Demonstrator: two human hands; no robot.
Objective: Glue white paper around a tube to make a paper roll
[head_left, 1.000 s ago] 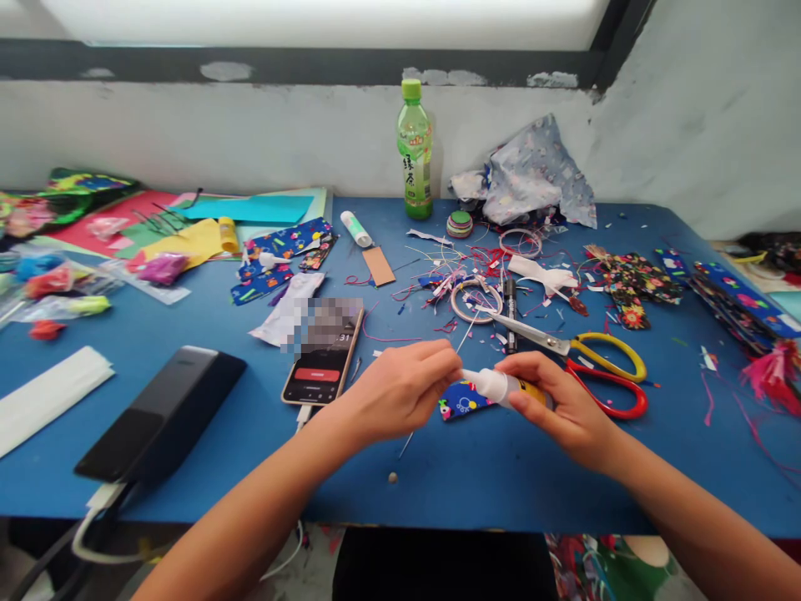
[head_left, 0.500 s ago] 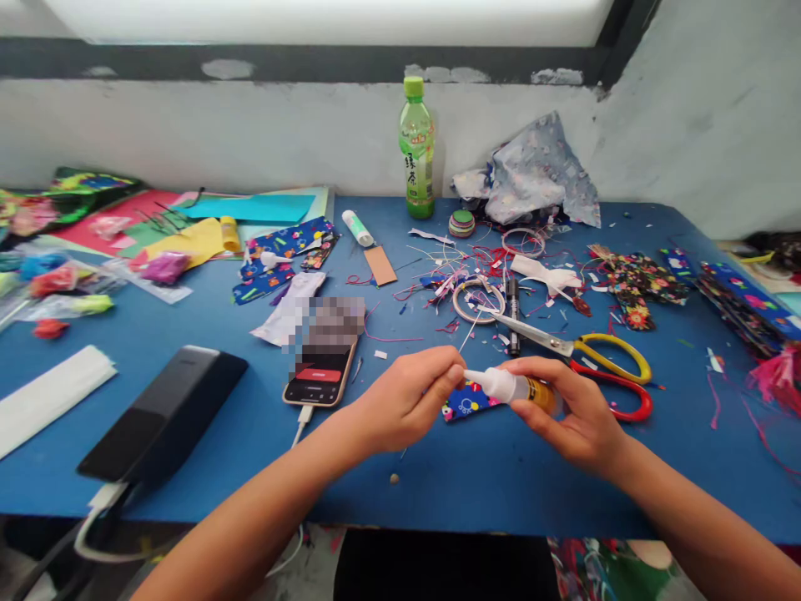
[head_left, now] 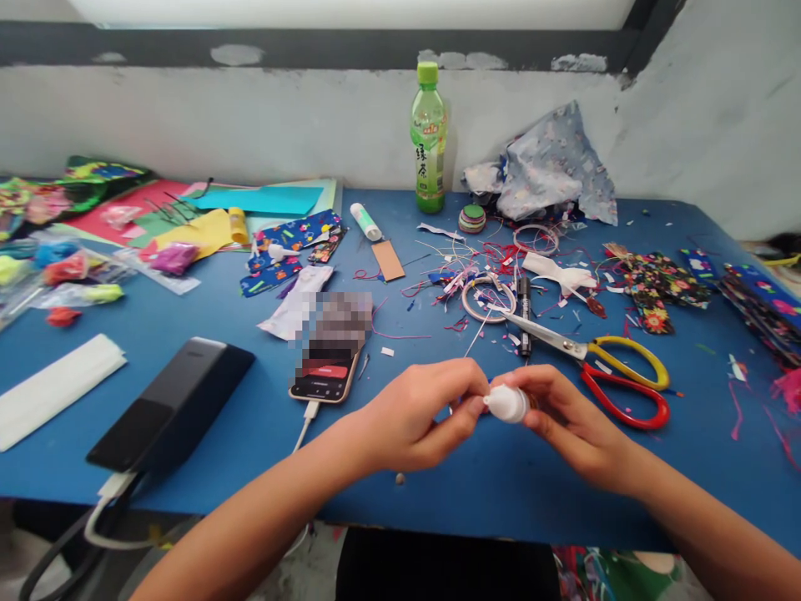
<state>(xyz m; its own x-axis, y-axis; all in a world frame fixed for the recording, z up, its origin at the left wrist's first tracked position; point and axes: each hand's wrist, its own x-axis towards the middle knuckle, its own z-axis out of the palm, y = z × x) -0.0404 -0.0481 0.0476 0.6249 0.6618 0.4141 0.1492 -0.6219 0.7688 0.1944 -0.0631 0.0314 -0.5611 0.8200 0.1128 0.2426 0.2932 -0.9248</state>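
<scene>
My right hand (head_left: 579, 434) is closed around a small glue bottle (head_left: 508, 404) with a white top, its tapered tip pointing left and toward me. Most of the bottle's yellow-brown body is hidden by the fingers. At the tip, the thumb and forefinger of my left hand (head_left: 431, 413) are pinched together, touching it; whether a small cap is between them I cannot tell. Behind the hands, a patterned fabric piece is almost wholly covered. Scissors (head_left: 588, 351) with one yellow and one red handle lie just beyond my right hand, beside a black marker (head_left: 524, 317).
Thread scraps and two rings (head_left: 488, 299) are strewn behind the hands. A phone (head_left: 331, 359) on a cable and a black power bank (head_left: 172, 409) lie left. A green bottle (head_left: 429, 142) stands by the wall. Fabric strips (head_left: 763, 309) are stacked right.
The glue bottle has turned so its tip points more toward me, and its body is now more hidden. Both hands have shifted slightly, and the camera view has moved a little.
</scene>
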